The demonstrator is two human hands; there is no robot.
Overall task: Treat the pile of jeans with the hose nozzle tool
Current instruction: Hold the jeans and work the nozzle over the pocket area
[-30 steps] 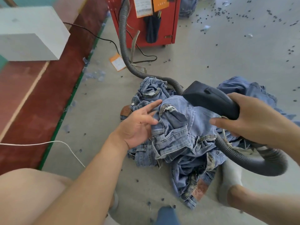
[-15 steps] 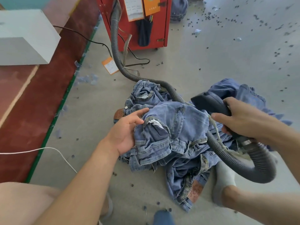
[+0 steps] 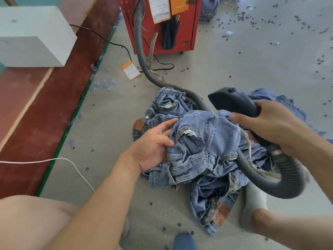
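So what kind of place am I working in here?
Probably a garment workshop or jeans finishing floor: a pile of blue denim jeans lies on the bare grey concrete floor, a grey ribbed hose runs to a red metal machine cabinet, and dark scraps litter the floor.

Garment workshop floor, red machine cabinet [image 3: 160,24] with ribbed hose [image 3: 142,51], jeans pile [image 3: 201,150], scattered denim scraps [image 3: 103,84]

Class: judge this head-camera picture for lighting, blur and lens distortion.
Head view: soft, even daylight with faint shadows; the white box edge and red floor stripe bow from wide-angle distortion; jeans and nozzle are sharp, the picture's near corners soft.
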